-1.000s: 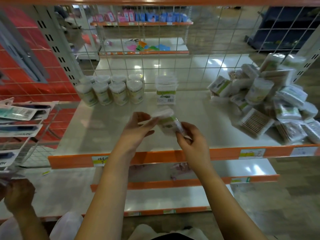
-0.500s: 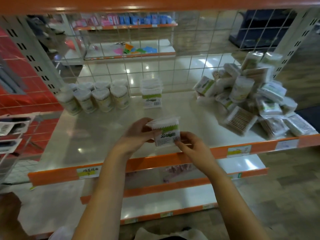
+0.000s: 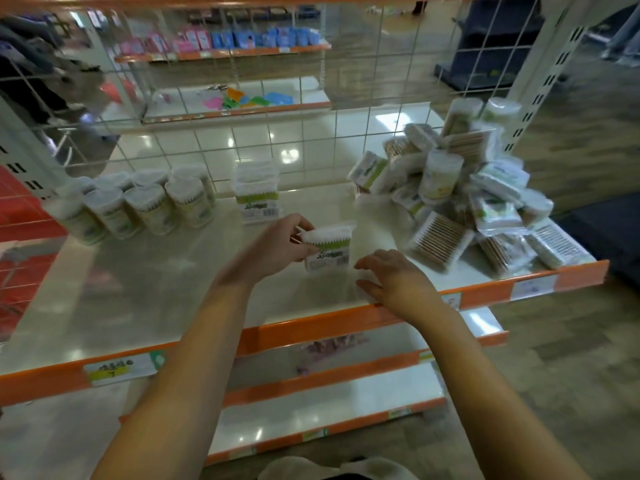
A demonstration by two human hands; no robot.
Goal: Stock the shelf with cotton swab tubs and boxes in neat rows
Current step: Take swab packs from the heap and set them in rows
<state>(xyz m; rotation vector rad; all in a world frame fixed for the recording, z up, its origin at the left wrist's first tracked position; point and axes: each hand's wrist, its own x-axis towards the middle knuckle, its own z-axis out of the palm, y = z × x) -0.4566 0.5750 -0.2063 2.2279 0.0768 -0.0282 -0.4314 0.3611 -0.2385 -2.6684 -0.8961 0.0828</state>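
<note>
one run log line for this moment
left hand holds swab box | right hand open, off box | box above shelf front

The left hand (image 3: pixel 277 247) grips a swab box (image 3: pixel 328 249) upright above the shelf (image 3: pixel 138 289), the right hand (image 3: pixel 394 278) just beside it at four o'clock, loose packs (image 3: pixel 460 192) piled at two o'clock.

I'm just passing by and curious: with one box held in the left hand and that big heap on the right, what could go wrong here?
The heap of packs is loosely piled near the shelf's front lip; a nudge from the right hand might send some sliding off. The swab box is held only by the left hand, so it could slip. Set down crooked, it may not line up with the box behind.
</note>
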